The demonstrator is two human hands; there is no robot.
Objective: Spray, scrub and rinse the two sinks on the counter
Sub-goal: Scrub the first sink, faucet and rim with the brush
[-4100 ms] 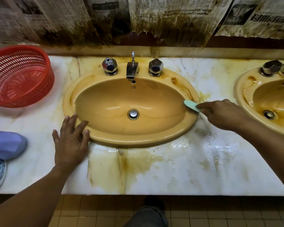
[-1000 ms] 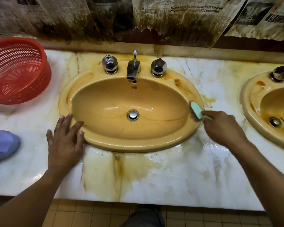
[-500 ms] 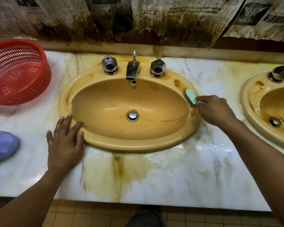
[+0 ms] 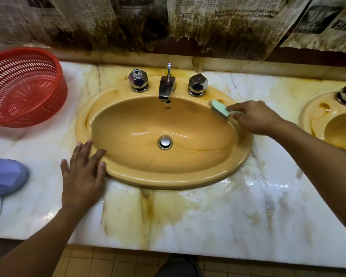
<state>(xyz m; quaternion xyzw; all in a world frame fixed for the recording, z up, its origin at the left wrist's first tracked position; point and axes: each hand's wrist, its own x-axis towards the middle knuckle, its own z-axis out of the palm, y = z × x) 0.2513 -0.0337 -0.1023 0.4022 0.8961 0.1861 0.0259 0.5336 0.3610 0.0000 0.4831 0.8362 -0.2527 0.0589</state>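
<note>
Now the right hand (image 4: pixel 256 116), fingers curled round the brush (image 4: pixel 220 108), has scrubbed rearward along the rim of the sink (image 4: pixel 140 179); left hand (image 4: pixel 82 176) braces, fingers spread; scrubbing remains unfinished.

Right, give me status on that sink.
Left hand flat, fingers on near rim of yellow sink. Right hand grips green scrub brush, bristles on far right rim. Nothing in the way.

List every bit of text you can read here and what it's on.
"Malaysia launch MY Value": headline on the middle newspaper sheet above the sink; its ends blur.
"PLC valuations": same headline's second line; the start is blurred.
Small print on the sink wall below the spout: too small.
Bold heading on the right newspaper sheet: blurred.
Body columns: too small.
</note>
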